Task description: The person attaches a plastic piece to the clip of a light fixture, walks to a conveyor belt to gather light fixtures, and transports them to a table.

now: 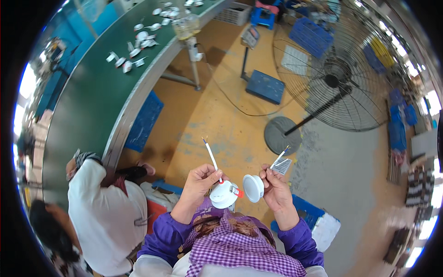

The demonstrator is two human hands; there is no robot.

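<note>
My left hand (199, 183) is closed on a round white downlight (223, 195), pinching it where its white cable leaves the body. The cable stands up, with bare wire ends at its tip. A spring clip with a red sleeve sits on this light's right side. My right hand (278, 190) grips a second white downlight (253, 188), its round front tilted to the left. That light's short cable (278, 159) points up and right past my fingers, with coloured wire ends showing. The two lights are close together in front of my checked apron (240, 249), apart from each other.
At the left a green conveyor belt (87, 97) carries several similar lights (138, 44) at its far end. A co-worker in white (108, 217) is beside it. A large standing fan (332, 78), a blue platform scale (265, 87) and blue crates (309, 210) stand around me.
</note>
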